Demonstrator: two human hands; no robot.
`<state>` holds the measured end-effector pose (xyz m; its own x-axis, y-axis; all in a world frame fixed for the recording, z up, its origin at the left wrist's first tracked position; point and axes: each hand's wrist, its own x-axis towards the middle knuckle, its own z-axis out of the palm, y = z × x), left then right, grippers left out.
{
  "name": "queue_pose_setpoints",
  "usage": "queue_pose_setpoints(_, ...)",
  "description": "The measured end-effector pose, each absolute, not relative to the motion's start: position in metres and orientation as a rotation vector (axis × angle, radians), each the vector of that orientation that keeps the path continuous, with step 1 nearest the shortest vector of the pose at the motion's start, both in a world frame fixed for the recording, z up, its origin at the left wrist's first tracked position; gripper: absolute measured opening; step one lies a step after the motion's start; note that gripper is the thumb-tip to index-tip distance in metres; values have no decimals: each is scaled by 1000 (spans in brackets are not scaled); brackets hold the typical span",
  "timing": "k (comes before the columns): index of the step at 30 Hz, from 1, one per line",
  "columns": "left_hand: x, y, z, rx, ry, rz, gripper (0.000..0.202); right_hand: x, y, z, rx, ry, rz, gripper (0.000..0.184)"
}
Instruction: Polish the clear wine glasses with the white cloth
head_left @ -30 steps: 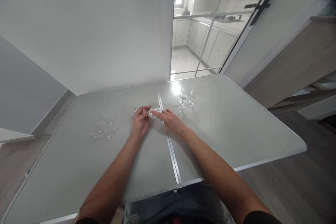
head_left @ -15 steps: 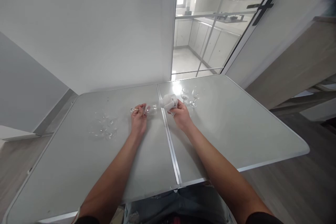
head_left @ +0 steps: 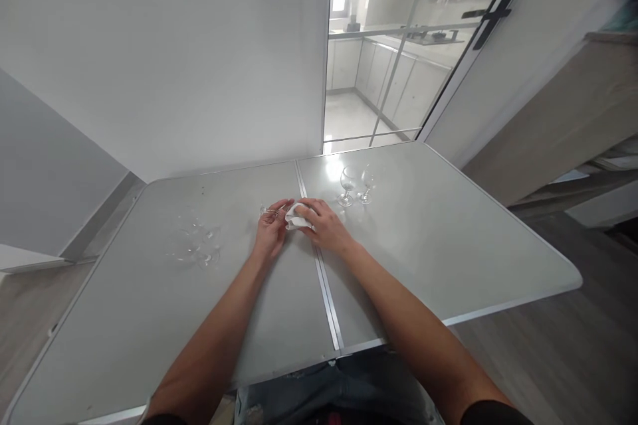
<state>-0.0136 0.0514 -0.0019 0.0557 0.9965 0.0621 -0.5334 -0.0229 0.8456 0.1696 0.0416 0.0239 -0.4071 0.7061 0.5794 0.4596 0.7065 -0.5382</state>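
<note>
My left hand (head_left: 270,231) is closed around the stem of a clear stemmed glass (head_left: 269,212), which lies on its side above the table. In my right hand (head_left: 326,222) is a white cloth (head_left: 295,216), its fingers wrapped over it. The cloth covers the bowl end of the glass, so that part is hidden. Both hands meet near the seam in the middle of the table. Beyond my right hand stand two clear stemmed glasses, one nearer (head_left: 345,187) and one to its right (head_left: 367,186), both upright.
A group of several clear glasses (head_left: 199,242) is on the left half of the pale table (head_left: 399,265). A metal seam (head_left: 326,292) runs across the tabletop. Behind the table are a white wall (head_left: 224,66) and a glass door (head_left: 379,80) with a black handle (head_left: 494,16).
My right hand has moved left with the white cloth and brought it onto the bowl of the glass. My left hand has shifted slightly to the right.
</note>
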Motion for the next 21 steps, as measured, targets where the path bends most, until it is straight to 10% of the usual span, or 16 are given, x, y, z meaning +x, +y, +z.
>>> queue_pose_setpoints(15,-31,51,5,570,462,676,83,207,57,20,-656,-1627,1236,64)
queue_pose_setpoints(21,-39,50,-5,759,452,373,60,216,59,21,-662,-1748,1207,62)
